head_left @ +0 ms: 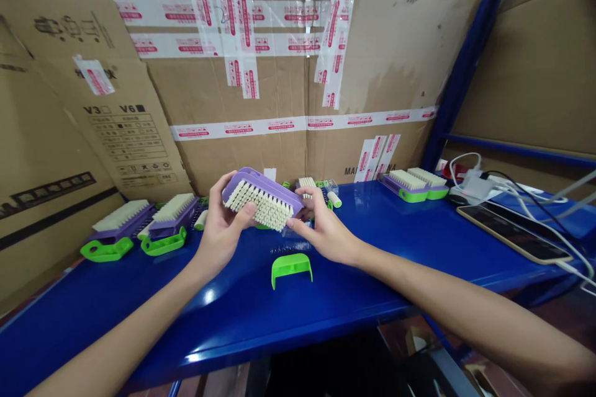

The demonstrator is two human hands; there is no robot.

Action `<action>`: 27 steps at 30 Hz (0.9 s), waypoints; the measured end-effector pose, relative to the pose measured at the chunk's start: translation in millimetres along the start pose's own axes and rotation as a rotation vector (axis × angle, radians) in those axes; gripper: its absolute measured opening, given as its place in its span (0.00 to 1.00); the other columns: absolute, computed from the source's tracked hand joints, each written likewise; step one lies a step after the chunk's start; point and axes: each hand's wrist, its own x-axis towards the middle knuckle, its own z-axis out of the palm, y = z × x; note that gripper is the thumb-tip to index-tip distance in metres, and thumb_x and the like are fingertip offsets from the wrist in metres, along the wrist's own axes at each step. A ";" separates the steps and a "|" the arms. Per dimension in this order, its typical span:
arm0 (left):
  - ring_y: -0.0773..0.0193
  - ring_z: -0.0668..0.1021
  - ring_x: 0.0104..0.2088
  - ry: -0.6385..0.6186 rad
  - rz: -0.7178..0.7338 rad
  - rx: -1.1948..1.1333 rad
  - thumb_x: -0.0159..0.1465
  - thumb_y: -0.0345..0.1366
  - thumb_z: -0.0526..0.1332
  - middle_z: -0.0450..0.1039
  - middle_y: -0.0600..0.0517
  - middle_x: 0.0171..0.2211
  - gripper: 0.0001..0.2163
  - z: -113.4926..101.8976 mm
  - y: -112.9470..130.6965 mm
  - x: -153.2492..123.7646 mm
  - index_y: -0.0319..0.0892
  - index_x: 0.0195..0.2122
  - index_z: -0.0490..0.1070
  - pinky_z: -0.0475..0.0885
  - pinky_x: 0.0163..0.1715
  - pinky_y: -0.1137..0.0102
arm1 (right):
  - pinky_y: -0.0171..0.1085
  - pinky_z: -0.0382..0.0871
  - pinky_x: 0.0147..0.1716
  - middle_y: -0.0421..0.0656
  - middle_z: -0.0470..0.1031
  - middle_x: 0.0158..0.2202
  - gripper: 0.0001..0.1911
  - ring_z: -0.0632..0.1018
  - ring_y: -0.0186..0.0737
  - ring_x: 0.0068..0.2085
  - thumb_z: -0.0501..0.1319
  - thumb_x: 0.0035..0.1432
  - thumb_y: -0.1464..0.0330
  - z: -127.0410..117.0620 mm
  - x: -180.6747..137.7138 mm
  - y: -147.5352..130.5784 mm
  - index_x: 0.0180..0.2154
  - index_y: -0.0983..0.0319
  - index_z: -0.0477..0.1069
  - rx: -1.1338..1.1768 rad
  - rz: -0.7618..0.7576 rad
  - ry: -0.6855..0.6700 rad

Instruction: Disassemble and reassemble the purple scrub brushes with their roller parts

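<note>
A purple scrub brush point(263, 198) with cream bristles is held tilted above the blue table, its bristles facing me. My left hand point(223, 223) grips its left end, the thumb lying on the bristles. At the right end, my right hand point(323, 226) has its fingers closed on the brush. Below it on the table stands a loose green plastic handle piece point(292, 268). Behind my right hand sits another brush point(306, 183), partly hidden, beside a small white and green roller-like part point(334, 200).
Two purple brushes point(121, 217) with green parts point(164, 243) lie at the left. Two more brushes point(414, 183) lie at the back right. A phone point(512, 234), a white charger point(477, 183) and cables crowd the right edge. Taped cardboard point(261, 87) walls the back.
</note>
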 end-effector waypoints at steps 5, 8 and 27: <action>0.50 0.79 0.60 0.040 -0.079 0.000 0.63 0.49 0.74 0.73 0.43 0.65 0.32 -1.4 -3.9 2.1 0.50 0.66 0.66 0.83 0.49 0.64 | 0.51 0.81 0.46 0.45 0.76 0.50 0.25 0.80 0.42 0.42 0.62 0.73 0.59 0.4 -0.3 -1.9 0.62 0.55 0.54 -0.036 -0.021 -0.004; 0.53 0.81 0.56 0.087 -0.121 -0.023 0.60 0.50 0.76 0.78 0.44 0.57 0.30 -0.9 -3.7 4.0 0.45 0.60 0.70 0.80 0.53 0.63 | 0.51 0.81 0.47 0.45 0.75 0.49 0.26 0.80 0.43 0.43 0.61 0.74 0.60 0.5 -0.4 -1.6 0.65 0.55 0.53 -0.038 -0.005 0.007; 0.51 0.81 0.57 0.042 -0.123 0.079 0.63 0.50 0.73 0.77 0.43 0.58 0.32 -7.3 -7.9 7.0 0.45 0.65 0.71 0.79 0.54 0.61 | 0.48 0.81 0.42 0.48 0.66 0.56 0.28 0.77 0.39 0.40 0.60 0.74 0.60 -0.3 5.0 -3.1 0.66 0.54 0.49 0.073 -0.041 0.174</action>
